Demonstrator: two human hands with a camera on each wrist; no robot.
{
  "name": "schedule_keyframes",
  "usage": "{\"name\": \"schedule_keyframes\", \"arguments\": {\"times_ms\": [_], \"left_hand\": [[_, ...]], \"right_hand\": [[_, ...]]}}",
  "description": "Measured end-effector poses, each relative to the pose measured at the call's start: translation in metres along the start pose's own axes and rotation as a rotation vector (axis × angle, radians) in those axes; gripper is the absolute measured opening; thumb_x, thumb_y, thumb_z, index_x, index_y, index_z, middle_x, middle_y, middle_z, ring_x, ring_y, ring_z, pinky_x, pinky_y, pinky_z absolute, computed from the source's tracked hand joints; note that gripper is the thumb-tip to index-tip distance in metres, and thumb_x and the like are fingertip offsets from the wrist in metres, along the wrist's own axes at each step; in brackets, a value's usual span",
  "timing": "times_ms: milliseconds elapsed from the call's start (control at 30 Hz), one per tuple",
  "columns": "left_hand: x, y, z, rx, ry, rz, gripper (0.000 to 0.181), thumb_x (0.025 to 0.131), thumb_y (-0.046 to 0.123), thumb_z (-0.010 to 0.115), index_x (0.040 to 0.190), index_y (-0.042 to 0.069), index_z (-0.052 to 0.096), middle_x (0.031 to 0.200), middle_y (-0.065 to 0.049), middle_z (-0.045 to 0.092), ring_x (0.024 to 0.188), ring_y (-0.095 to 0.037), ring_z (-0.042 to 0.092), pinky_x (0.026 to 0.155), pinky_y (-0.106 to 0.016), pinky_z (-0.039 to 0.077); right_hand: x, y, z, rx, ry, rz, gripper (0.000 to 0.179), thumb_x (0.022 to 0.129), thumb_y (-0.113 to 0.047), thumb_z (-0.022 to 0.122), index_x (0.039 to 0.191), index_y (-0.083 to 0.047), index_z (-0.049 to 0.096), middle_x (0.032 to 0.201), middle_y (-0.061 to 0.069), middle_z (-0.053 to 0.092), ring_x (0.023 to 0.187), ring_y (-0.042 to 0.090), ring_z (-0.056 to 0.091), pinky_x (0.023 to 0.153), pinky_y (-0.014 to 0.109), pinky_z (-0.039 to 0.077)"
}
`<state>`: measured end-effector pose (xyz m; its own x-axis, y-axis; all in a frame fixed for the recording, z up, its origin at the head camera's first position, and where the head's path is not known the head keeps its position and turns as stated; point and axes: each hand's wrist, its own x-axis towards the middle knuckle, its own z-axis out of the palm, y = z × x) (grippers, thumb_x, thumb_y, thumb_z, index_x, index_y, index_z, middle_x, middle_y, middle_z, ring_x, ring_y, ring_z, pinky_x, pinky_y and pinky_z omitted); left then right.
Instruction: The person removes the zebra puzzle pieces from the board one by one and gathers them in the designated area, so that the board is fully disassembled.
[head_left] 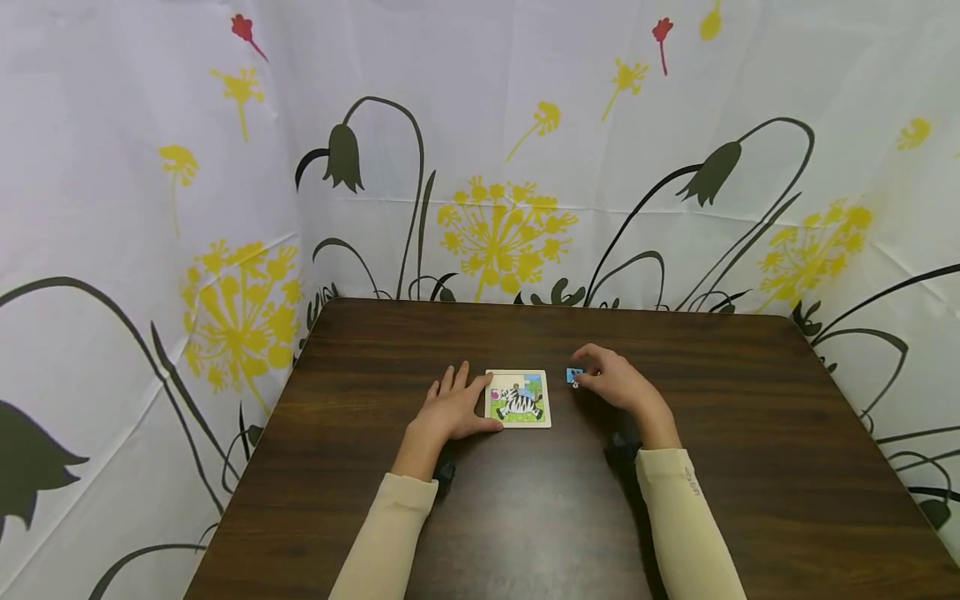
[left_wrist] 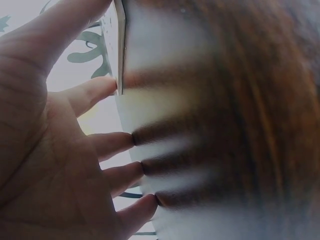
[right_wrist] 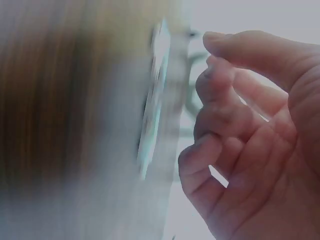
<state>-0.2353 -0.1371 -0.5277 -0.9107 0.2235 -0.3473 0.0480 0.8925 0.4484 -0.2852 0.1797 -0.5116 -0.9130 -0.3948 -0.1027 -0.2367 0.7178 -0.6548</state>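
Note:
A small square zebra puzzle board (head_left: 510, 380) lies on the table, with a bare pale patch along its upper part. My left hand (head_left: 448, 408) rests at its left side, fingers spread, thumb by the lower edge and index fingertip at the upper left corner. In the left wrist view the board's edge (left_wrist: 120, 50) meets the thumb and index finger, while the other fingertips touch the tabletop. To the right of the board lies a small blue puzzle piece (head_left: 572, 375). Over it hovers my right hand (head_left: 617, 382), its fingers loosely bent; the right wrist view shows a gap between them and the blurred piece (right_wrist: 154, 100).
The dark brown wooden table (head_left: 720, 392) extends around both hands. Behind it and along the sides hangs a white curtain (head_left: 465, 67) printed with yellow and dark flowers. Dark wrist-worn devices (head_left: 622, 446) sit under the forearms.

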Motion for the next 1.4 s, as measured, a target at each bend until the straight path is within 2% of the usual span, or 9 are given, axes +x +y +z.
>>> {"name": "schedule_keyframes", "arguments": {"times_ms": [100, 200, 400, 600, 833, 1033, 1200, 1400], "left_hand": [[0.001, 0.000, -0.001, 0.007, -0.004, 0.000, 0.098, 0.094, 0.058, 0.079, 0.173, 0.032, 0.028, 0.183, -0.014, 0.001, 0.169, -0.042, -0.004, 0.135, -0.066, 0.002], [0.004, -0.001, 0.001, 0.016, -0.006, 0.005, 0.098, 0.094, 0.060, 0.078, 0.173, 0.033, 0.027, 0.183, -0.014, 0.001, 0.169, -0.042, -0.004, 0.134, -0.066, 0.003], [0.010, -0.006, 0.005, 0.033, -0.017, 0.007, 0.100, 0.093, 0.064, 0.077, 0.173, 0.036, 0.025, 0.183, -0.013, -0.001, 0.169, -0.042, -0.005, 0.134, -0.066, 0.003], [0.009, -0.007, 0.005, 0.031, 0.000, 0.005, 0.100, 0.092, 0.063, 0.079, 0.173, 0.035, 0.027, 0.183, -0.013, 0.000, 0.169, -0.042, -0.004, 0.134, -0.066, 0.003], [0.003, -0.005, 0.006, 0.005, -0.007, 0.005, 0.098, 0.093, 0.060, 0.079, 0.172, 0.034, 0.029, 0.183, -0.013, 0.000, 0.169, -0.042, -0.005, 0.134, -0.066, 0.002], [0.004, -0.005, 0.005, -0.004, -0.002, 0.005, 0.098, 0.093, 0.061, 0.079, 0.172, 0.035, 0.028, 0.183, -0.012, 0.000, 0.169, -0.040, -0.005, 0.135, -0.065, 0.000], [0.006, -0.006, 0.005, 0.010, -0.011, 0.013, 0.099, 0.093, 0.062, 0.078, 0.173, 0.034, 0.026, 0.183, -0.012, -0.001, 0.169, -0.041, -0.006, 0.135, -0.065, 0.001], [0.008, -0.009, 0.008, 0.007, 0.009, 0.006, 0.099, 0.091, 0.063, 0.079, 0.172, 0.036, 0.028, 0.183, -0.011, 0.000, 0.169, -0.040, -0.004, 0.135, -0.065, 0.002]], "right_hand": [[0.008, -0.025, 0.019, -0.023, -0.069, -0.045, 0.032, 0.105, -0.019, 0.069, 0.136, -0.010, 0.067, 0.095, 0.009, 0.069, 0.076, 0.020, 0.058, 0.069, 0.034, 0.047], [0.015, -0.044, 0.037, -0.057, -0.122, -0.029, 0.026, 0.105, -0.022, 0.070, 0.131, -0.015, 0.070, 0.088, 0.006, 0.067, 0.070, 0.019, 0.056, 0.065, 0.033, 0.046], [0.020, -0.062, 0.055, -0.135, -0.091, 0.055, 0.018, 0.104, -0.023, 0.072, 0.121, -0.016, 0.071, 0.090, 0.004, 0.068, 0.070, 0.019, 0.058, 0.062, 0.033, 0.045], [0.022, -0.062, 0.057, -0.089, -0.091, 0.039, 0.015, 0.105, -0.020, 0.072, 0.117, -0.014, 0.067, 0.087, 0.005, 0.066, 0.067, 0.019, 0.056, 0.061, 0.031, 0.043], [0.023, -0.057, 0.061, -0.120, -0.070, 0.013, 0.012, 0.104, -0.023, 0.073, 0.111, -0.020, 0.064, 0.081, 0.000, 0.065, 0.062, 0.018, 0.057, 0.056, 0.032, 0.042], [0.024, -0.056, 0.058, -0.116, -0.051, 0.002, 0.010, 0.103, -0.026, 0.075, 0.108, -0.023, 0.066, 0.081, -0.001, 0.066, 0.063, 0.018, 0.058, 0.057, 0.032, 0.043], [0.022, -0.052, 0.055, -0.071, -0.034, -0.009, 0.010, 0.103, -0.025, 0.075, 0.109, -0.022, 0.068, 0.082, 0.000, 0.066, 0.064, 0.018, 0.057, 0.058, 0.033, 0.043], [0.021, -0.048, 0.043, 0.020, 0.013, -0.072, 0.011, 0.103, -0.020, 0.075, 0.112, -0.014, 0.072, 0.088, 0.003, 0.066, 0.073, 0.019, 0.057, 0.066, 0.034, 0.045]]}}
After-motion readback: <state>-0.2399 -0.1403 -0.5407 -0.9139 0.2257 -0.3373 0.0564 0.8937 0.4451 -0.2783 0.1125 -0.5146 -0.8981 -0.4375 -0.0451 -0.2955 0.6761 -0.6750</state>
